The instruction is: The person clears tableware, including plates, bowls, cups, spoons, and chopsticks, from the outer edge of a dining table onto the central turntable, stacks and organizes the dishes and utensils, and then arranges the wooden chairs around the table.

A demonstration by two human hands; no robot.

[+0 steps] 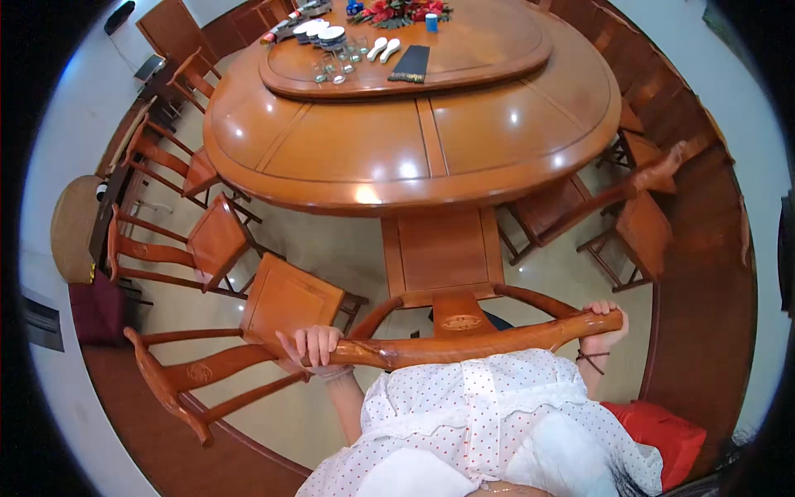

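Observation:
Both hands grip the top rail of a wooden chair right in front of my body. My left hand wraps over the rail's left end, with the fingers on top. Around its right end closes my right hand, a dark beaded bracelet on the wrist. The chair's back bears a carved emblem, and its seat faces the round wooden table, the far end reaching under the table edge.
A raised round turntable carries stacked bowls, glasses, two white spoons, black chopsticks and red flowers. Close on my left is another chair; more line both sides. A red bag-like object lies behind me, right.

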